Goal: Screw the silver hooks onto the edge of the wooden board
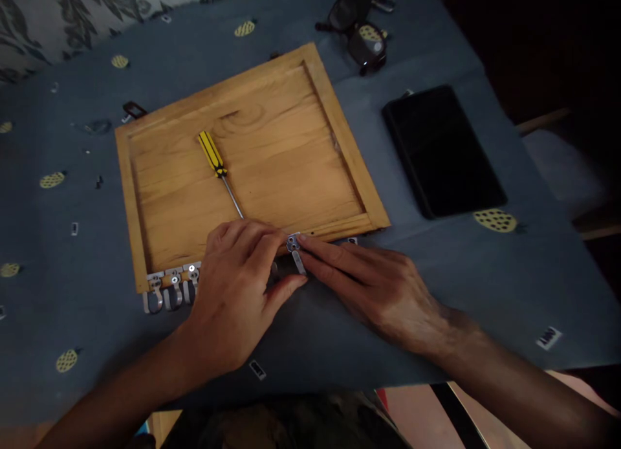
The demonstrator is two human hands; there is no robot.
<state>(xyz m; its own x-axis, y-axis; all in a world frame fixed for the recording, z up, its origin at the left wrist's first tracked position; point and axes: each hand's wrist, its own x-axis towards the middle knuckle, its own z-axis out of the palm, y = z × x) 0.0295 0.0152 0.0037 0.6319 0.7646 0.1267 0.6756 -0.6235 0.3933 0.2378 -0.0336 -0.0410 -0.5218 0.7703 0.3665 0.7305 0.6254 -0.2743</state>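
A wooden framed board [272, 145] lies flat on a blue cloth-covered table [339, 319]. Along its near edge sit three metal hooks [169, 287] at the left. Another metal hook [295, 250] rests against the near edge further right. My left hand [237, 294] is curled over that edge, fingertips beside the hook. My right hand [369, 281] lies flat, its fingertips pressing on the hook. A yellow-and-black screwdriver [219, 171] lies on the board, untouched, its tip near my left hand.
A black tablet [444, 151] lies to the right of the board. Dark glasses [361, 25] sit at the far edge. Small bits of hardware [257, 369] are scattered on the cloth. A patterned fabric [72, 15] lies at the far left.
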